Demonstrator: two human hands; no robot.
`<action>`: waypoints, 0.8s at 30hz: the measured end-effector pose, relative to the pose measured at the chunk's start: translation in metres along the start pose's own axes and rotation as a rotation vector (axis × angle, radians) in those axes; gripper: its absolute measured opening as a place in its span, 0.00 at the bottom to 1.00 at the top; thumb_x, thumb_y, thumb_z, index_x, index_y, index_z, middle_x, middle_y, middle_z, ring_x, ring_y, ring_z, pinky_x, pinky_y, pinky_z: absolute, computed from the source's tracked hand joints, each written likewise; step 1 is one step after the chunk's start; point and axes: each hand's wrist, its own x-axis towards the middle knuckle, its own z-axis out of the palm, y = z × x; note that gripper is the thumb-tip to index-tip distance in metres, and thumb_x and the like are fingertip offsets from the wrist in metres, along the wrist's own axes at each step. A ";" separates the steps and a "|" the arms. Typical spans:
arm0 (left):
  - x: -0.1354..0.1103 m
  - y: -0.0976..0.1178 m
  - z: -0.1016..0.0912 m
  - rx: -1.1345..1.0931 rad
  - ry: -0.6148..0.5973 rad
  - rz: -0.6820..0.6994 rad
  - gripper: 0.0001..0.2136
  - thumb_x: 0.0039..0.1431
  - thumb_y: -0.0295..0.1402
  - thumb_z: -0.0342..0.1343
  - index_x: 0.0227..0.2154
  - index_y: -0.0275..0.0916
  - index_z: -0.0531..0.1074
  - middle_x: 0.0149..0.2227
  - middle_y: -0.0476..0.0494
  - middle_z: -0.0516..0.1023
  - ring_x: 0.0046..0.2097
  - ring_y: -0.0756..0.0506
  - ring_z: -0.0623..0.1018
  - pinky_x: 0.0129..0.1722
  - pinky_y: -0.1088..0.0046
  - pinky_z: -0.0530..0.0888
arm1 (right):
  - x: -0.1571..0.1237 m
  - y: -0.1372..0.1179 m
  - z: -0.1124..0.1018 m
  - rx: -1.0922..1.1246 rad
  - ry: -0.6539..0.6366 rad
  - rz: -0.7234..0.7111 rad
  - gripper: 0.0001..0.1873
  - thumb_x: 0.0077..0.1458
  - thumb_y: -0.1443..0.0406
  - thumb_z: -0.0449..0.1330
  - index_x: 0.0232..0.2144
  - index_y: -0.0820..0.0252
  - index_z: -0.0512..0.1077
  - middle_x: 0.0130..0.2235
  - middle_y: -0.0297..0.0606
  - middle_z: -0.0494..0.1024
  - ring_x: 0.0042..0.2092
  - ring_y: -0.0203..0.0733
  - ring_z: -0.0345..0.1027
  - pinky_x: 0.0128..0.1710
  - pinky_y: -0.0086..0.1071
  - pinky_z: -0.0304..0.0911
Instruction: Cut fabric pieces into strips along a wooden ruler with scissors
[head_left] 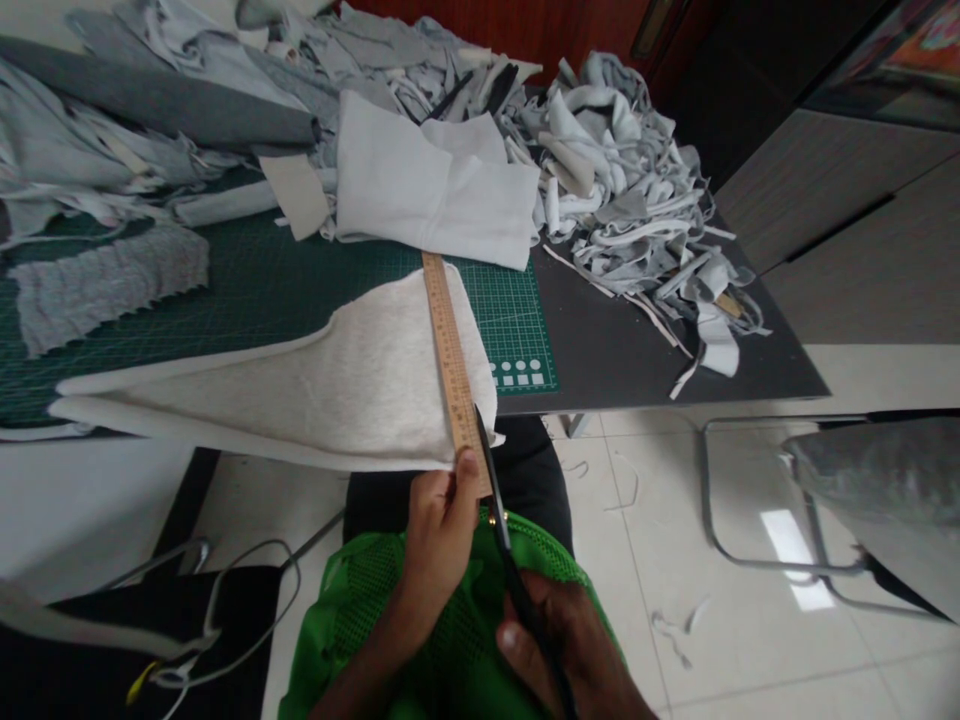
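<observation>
A wooden ruler lies across a pale grey fleece fabric piece, which tapers to a point at the left. My left hand grips the ruler's near end and the fabric edge between thumb and fingers. My right hand holds long black scissors by the handles. Their blades rise alongside the ruler's right edge, with the tip near the fabric's near corner. The fabric's edge overhangs the table, and the ruler hides a strip of it.
A green cutting mat covers part of the dark table. Heaps of grey fabric scraps and a white fabric piece lie beyond. A metal-framed chair stands to the right, above a tiled floor with scraps.
</observation>
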 end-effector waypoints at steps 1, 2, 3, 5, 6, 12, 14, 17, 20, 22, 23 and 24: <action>-0.001 0.001 0.000 0.007 -0.008 -0.005 0.29 0.61 0.62 0.47 0.15 0.45 0.59 0.15 0.51 0.58 0.20 0.48 0.63 0.20 0.71 0.58 | 0.000 0.001 0.001 0.000 0.003 -0.014 0.26 0.60 0.43 0.61 0.25 0.57 0.63 0.23 0.29 0.59 0.25 0.33 0.50 0.23 0.30 0.43; -0.001 0.002 -0.001 0.017 -0.015 -0.006 0.29 0.62 0.61 0.47 0.15 0.45 0.59 0.15 0.52 0.58 0.20 0.48 0.63 0.20 0.71 0.59 | 0.001 0.002 0.001 -0.001 -0.001 -0.026 0.27 0.60 0.43 0.61 0.25 0.57 0.63 0.23 0.29 0.59 0.24 0.33 0.49 0.22 0.30 0.42; -0.002 0.003 -0.001 0.027 -0.016 -0.002 0.29 0.62 0.61 0.47 0.15 0.45 0.59 0.15 0.52 0.58 0.20 0.48 0.63 0.20 0.71 0.59 | 0.001 0.003 0.001 -0.003 -0.004 -0.031 0.27 0.60 0.43 0.61 0.24 0.57 0.62 0.22 0.29 0.58 0.24 0.32 0.49 0.22 0.30 0.42; -0.002 0.005 -0.001 0.039 -0.015 0.017 0.28 0.63 0.60 0.46 0.15 0.45 0.58 0.15 0.52 0.58 0.20 0.48 0.63 0.20 0.71 0.59 | 0.002 0.002 0.001 0.004 -0.032 -0.020 0.26 0.61 0.44 0.60 0.25 0.57 0.62 0.22 0.28 0.58 0.23 0.32 0.49 0.21 0.29 0.41; -0.002 0.005 -0.001 0.040 -0.017 0.028 0.28 0.64 0.59 0.45 0.15 0.45 0.58 0.15 0.52 0.58 0.19 0.48 0.63 0.21 0.71 0.60 | 0.002 0.002 0.000 0.011 -0.044 -0.011 0.26 0.61 0.45 0.61 0.25 0.58 0.62 0.22 0.28 0.58 0.23 0.32 0.49 0.21 0.29 0.42; -0.003 0.005 -0.001 0.026 -0.024 0.064 0.29 0.65 0.58 0.44 0.15 0.45 0.57 0.15 0.52 0.59 0.19 0.49 0.63 0.22 0.71 0.61 | 0.003 0.000 -0.002 0.080 -0.048 0.025 0.26 0.60 0.46 0.64 0.25 0.57 0.62 0.23 0.27 0.57 0.24 0.31 0.48 0.21 0.27 0.44; -0.004 0.004 -0.001 0.036 -0.018 0.069 0.29 0.66 0.58 0.44 0.14 0.45 0.58 0.15 0.52 0.59 0.20 0.49 0.64 0.22 0.71 0.62 | 0.003 -0.001 -0.001 0.089 -0.051 0.033 0.27 0.60 0.46 0.64 0.25 0.57 0.61 0.23 0.27 0.56 0.24 0.30 0.47 0.21 0.27 0.43; -0.005 0.005 -0.002 0.048 -0.001 0.068 0.29 0.65 0.58 0.45 0.15 0.44 0.60 0.16 0.51 0.62 0.21 0.47 0.67 0.24 0.70 0.64 | 0.004 -0.006 0.001 0.177 -0.062 0.051 0.27 0.59 0.45 0.65 0.25 0.58 0.62 0.23 0.27 0.57 0.24 0.30 0.47 0.21 0.27 0.45; -0.006 0.007 -0.003 0.092 0.026 0.061 0.29 0.63 0.59 0.46 0.15 0.44 0.64 0.17 0.49 0.66 0.23 0.46 0.70 0.26 0.69 0.67 | 0.007 -0.015 0.003 0.298 -0.092 0.063 0.27 0.59 0.44 0.65 0.26 0.58 0.63 0.22 0.27 0.59 0.23 0.30 0.49 0.21 0.27 0.46; -0.007 0.010 -0.003 0.145 0.039 0.050 0.29 0.63 0.59 0.45 0.14 0.44 0.65 0.17 0.47 0.68 0.24 0.45 0.71 0.28 0.68 0.68 | 0.008 -0.020 0.004 0.350 -0.115 0.068 0.27 0.60 0.44 0.64 0.27 0.58 0.64 0.21 0.27 0.61 0.22 0.30 0.51 0.21 0.27 0.47; -0.007 0.012 -0.004 0.168 0.041 0.044 0.28 0.63 0.58 0.44 0.14 0.45 0.65 0.18 0.46 0.68 0.24 0.44 0.71 0.28 0.68 0.69 | 0.009 -0.021 0.004 0.371 -0.125 0.073 0.26 0.61 0.44 0.63 0.28 0.58 0.65 0.21 0.27 0.62 0.21 0.29 0.51 0.21 0.26 0.48; -0.007 0.013 -0.005 0.186 0.041 0.038 0.28 0.62 0.58 0.44 0.14 0.45 0.64 0.18 0.46 0.68 0.25 0.44 0.71 0.28 0.67 0.69 | 0.009 -0.022 0.005 0.388 -0.128 0.075 0.26 0.61 0.44 0.63 0.28 0.58 0.66 0.21 0.27 0.62 0.21 0.29 0.51 0.22 0.26 0.48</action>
